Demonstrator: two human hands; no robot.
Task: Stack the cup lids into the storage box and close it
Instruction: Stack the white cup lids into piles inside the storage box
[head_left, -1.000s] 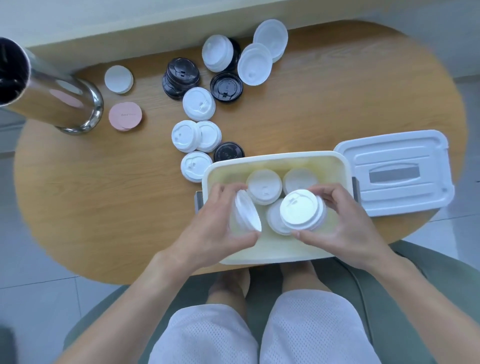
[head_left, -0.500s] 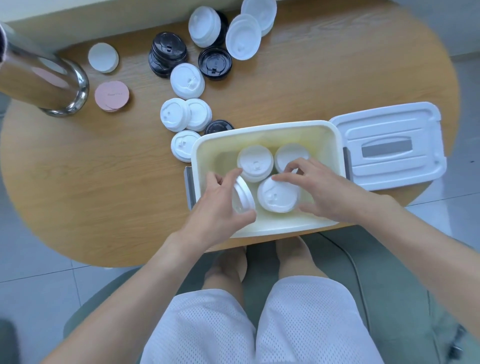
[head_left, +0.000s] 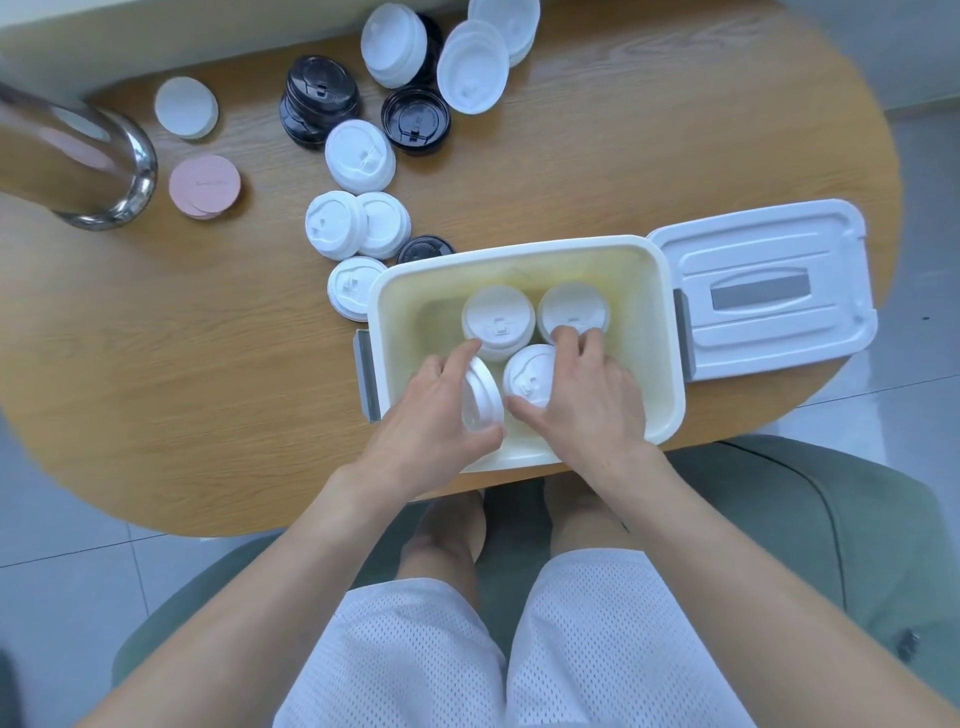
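Observation:
A white storage box (head_left: 670, 332) stands open at the table's near edge. Inside are three stacks of white cup lids: one at the back left (head_left: 497, 317), one at the back right (head_left: 571, 309) and one at the front (head_left: 530, 371). My left hand (head_left: 431, 421) holds a white lid (head_left: 480, 397) tilted on its edge in the box's front left. My right hand (head_left: 587, 395) rests on the front stack, thumb and fingers curled around it. The box's white cover (head_left: 763, 291) lies flat to the right of the box.
Loose white lids (head_left: 358, 156) and black lids (head_left: 319, 98) lie scattered on the wooden table (head_left: 182, 338) behind and left of the box. A steel tumbler (head_left: 67, 156) and pink coasters (head_left: 204, 186) sit far left. A green chair is under me.
My right hand lowered its stack of white lids into the box's front and still grips it. My left hand kept holding its tilted lid and sank slightly lower in the box.

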